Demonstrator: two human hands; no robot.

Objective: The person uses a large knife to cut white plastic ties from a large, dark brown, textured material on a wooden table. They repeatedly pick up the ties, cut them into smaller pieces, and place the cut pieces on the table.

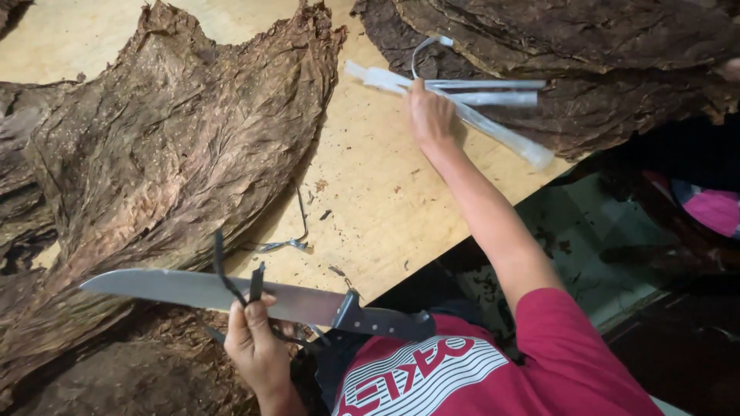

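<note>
1. Head view: your left hand (258,339) pinches dark leaf-stem strips (231,285) against the flat of a long steel knife (223,293) — keep your fingers behind the edge.
2. Your right hand (428,115) presses fingers-together on the clear plastic strips (478,96) at the far side of the plywood table (370,192); gather them flat.
3. The dried tobacco leaves (169,154) are brown, wrinkled and brittle-looking — handle them gently.
</note>
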